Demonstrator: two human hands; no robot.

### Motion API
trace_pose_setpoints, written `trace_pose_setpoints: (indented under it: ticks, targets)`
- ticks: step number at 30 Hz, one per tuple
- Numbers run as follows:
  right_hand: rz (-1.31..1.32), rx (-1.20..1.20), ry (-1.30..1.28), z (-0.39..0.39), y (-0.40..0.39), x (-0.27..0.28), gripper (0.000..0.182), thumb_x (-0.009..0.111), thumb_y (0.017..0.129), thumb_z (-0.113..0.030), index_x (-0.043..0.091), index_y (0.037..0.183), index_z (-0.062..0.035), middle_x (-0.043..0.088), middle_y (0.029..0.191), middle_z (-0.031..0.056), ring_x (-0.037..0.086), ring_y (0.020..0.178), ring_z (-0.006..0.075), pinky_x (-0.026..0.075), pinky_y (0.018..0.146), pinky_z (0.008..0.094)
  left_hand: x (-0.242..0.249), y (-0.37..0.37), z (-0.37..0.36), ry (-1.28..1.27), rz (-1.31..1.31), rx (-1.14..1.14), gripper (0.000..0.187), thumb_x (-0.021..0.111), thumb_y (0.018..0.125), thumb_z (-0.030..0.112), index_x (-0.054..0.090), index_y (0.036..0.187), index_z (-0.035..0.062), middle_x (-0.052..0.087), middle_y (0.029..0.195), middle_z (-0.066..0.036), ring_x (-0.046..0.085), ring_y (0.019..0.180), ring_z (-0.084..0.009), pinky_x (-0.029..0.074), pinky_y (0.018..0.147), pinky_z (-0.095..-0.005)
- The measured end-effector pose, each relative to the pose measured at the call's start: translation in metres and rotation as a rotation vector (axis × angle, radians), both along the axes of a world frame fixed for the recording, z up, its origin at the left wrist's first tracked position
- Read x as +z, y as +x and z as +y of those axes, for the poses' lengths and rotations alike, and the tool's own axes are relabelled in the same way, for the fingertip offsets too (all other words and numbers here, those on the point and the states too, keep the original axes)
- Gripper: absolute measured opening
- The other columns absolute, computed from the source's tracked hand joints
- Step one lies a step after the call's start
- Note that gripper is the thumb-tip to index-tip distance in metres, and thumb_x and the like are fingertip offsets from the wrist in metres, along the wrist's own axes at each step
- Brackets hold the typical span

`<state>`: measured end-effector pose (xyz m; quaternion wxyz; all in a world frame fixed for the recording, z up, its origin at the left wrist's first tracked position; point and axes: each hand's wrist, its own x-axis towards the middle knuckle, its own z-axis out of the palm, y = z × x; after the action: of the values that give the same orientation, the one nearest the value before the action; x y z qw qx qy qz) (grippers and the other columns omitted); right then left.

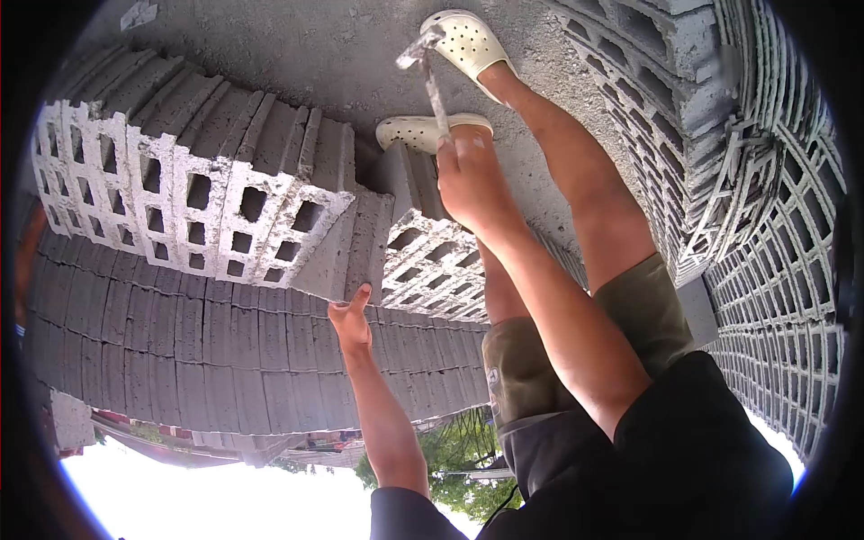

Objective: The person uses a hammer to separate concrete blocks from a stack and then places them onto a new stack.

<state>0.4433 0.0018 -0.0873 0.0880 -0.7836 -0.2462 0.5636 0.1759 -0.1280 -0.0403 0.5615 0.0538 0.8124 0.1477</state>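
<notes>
The view is upside down, with the ground at the top and sky at the bottom. My right hand (463, 175) grips the shaft of a metal hammer-like tool (425, 56), whose head points toward my feet in white clogs (468, 40). My left hand (351, 319) is spread, its fingertips touching the corner of a tilted grey hollow concrete block (337, 243). That block leans against a row of similar blocks (180, 207). Another hollow block (432, 261) lies just behind my right forearm.
Rows of grey blocks (180, 360) are stacked below the tilted one in the picture. A tall curved stack of hollow blocks (765, 225) fills the right side. Rough concrete ground (315, 54) runs across the top. Trees (459, 450) and bright sky show at the bottom.
</notes>
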Motion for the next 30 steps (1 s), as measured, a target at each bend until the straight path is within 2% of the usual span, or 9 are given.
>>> trace_pose_setpoints:
  ticks: [5, 7, 9, 14, 19, 21, 23, 29, 30]
  targets:
    - [-0.226, -0.427, 0.097, 0.008, -0.002, -0.009, 0.037, 0.039, 0.096, -0.021, 0.054, 0.076, 0.0061, 0.056, 0.067, 0.0299, 0.058, 0.069, 0.0459, 0.045, 0.063, 0.048, 0.001, -0.005, -0.007, -0.046, 0.039, 0.0, 0.052, 0.076, 0.07, -0.002, 0.053, 0.116, -0.0094, 0.058, 0.116, -0.01, 0.055, 0.104, -0.0188, 0.037, 0.098, -0.0302]
    - [-0.277, -0.001, 0.028, -0.114, -0.109, -0.02, 0.037, 0.041, 0.094, -0.023, 0.047, 0.071, 0.0056, 0.048, 0.055, 0.018, 0.052, 0.047, 0.0303, 0.042, 0.047, 0.0409, 0.0, 0.002, -0.001, -0.043, 0.024, 0.015, 0.053, 0.076, 0.069, -0.001, 0.054, 0.116, -0.0085, 0.058, 0.116, -0.009, 0.055, 0.104, -0.019, 0.036, 0.099, -0.0305]
    - [0.656, -0.566, -0.729, -0.095, -0.102, 0.023, 0.033, 0.041, 0.091, -0.02, 0.053, 0.076, 0.0072, 0.052, 0.054, 0.0134, 0.052, 0.044, 0.0219, 0.037, 0.037, 0.038, 0.007, -0.006, -0.007, -0.133, 0.003, -0.007, 0.053, 0.076, 0.07, -0.002, 0.053, 0.117, -0.0079, 0.058, 0.116, -0.009, 0.055, 0.104, -0.019, 0.036, 0.099, -0.0308]
    - [0.216, -0.209, -0.236, -0.039, -0.022, 0.012, 0.04, 0.041, 0.093, -0.023, 0.055, 0.071, 0.0072, 0.054, 0.058, 0.0239, 0.057, 0.054, 0.0357, 0.043, 0.057, 0.0457, 0.009, -0.007, -0.004, -0.078, 0.084, -0.026, 0.052, 0.078, 0.068, 0.002, 0.056, 0.114, -0.0073, 0.059, 0.113, -0.008, 0.054, 0.101, -0.0169, 0.038, 0.092, -0.0267]
    - [-0.193, -0.335, 0.166, 0.015, 0.017, 0.004, 0.038, 0.038, 0.096, -0.019, 0.051, 0.07, 0.0042, 0.047, 0.053, 0.0188, 0.051, 0.048, 0.0324, 0.039, 0.051, 0.0426, 0.001, -0.008, -0.003, -0.044, 0.035, -0.006, 0.058, 0.08, 0.066, 0.002, 0.054, 0.117, -0.0076, 0.059, 0.114, -0.008, 0.054, 0.101, -0.0168, 0.036, 0.095, -0.0277]
    - [-0.129, -0.269, 0.01, -0.029, -0.037, 0.024, 0.037, 0.042, 0.095, -0.022, 0.05, 0.07, 0.0037, 0.051, 0.056, 0.0198, 0.055, 0.054, 0.0345, 0.041, 0.053, 0.0433, 0.001, -0.011, -0.004, -0.045, 0.043, 0.0, 0.057, 0.079, 0.066, 0.001, 0.054, 0.117, -0.0076, 0.059, 0.113, -0.007, 0.054, 0.1, -0.0166, 0.036, 0.095, -0.0275]
    - [0.352, 0.076, -0.467, -0.105, -0.073, 0.044, 0.041, 0.042, 0.093, -0.028, 0.058, 0.078, 0.0076, 0.06, 0.076, 0.0313, 0.062, 0.076, 0.0445, 0.047, 0.071, 0.0509, 0.004, -0.005, -0.004, -0.054, 0.033, 0.014, 0.057, 0.079, 0.066, 0.001, 0.055, 0.117, -0.0075, 0.059, 0.113, -0.007, 0.054, 0.1, -0.0164, 0.036, 0.095, -0.0273]
    - [0.44, 0.046, -0.329, -0.079, -0.062, 0.06, 0.032, 0.041, 0.095, -0.024, 0.051, 0.087, 0.0061, 0.058, 0.072, 0.0308, 0.06, 0.073, 0.0458, 0.046, 0.065, 0.0516, 0.003, -0.012, -0.003, -0.078, 0.027, -0.014, 0.054, 0.079, 0.067, 0.001, 0.055, 0.115, -0.008, 0.06, 0.11, -0.008, 0.056, 0.097, -0.0163, 0.039, 0.093, -0.027]
    - [0.349, 0.106, -0.2, -0.077, -0.057, 0.052, 0.03, 0.042, 0.095, -0.021, 0.049, 0.104, 0.0062, 0.058, 0.071, 0.0311, 0.06, 0.071, 0.0458, 0.046, 0.063, 0.0511, 0.001, -0.013, -0.004, -0.079, 0.011, -0.015, 0.054, 0.077, 0.068, 0.001, 0.053, 0.116, -0.0079, 0.059, 0.114, -0.009, 0.055, 0.101, -0.0176, 0.038, 0.096, -0.0288]
